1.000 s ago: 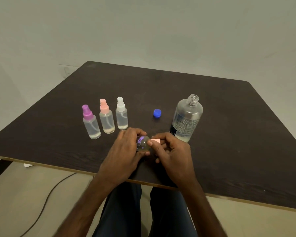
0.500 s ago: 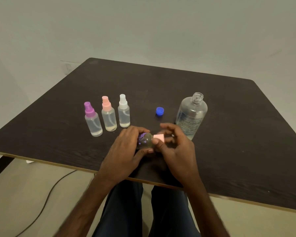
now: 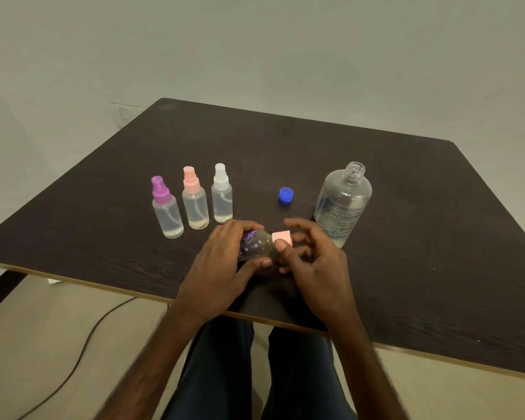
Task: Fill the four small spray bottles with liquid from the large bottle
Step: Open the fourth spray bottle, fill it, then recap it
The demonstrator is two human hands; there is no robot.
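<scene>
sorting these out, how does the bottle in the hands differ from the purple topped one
The held bottle lies sideways, left hand round it and right hand at its pink cap; the purple-topped bottle stands upright, untouched. The held bottle's top is squat and pink, the purple-topped bottle's a tall purple sprayer. The held bottle bears purple flower print; the purple-topped bottle is plain. Both are small and clear.

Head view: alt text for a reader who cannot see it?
A left hand grips a small floral bottle sideways above a dark table while the right hand pinches its pink cap. Three spray bottles stand left, the open large bottle right.
</scene>
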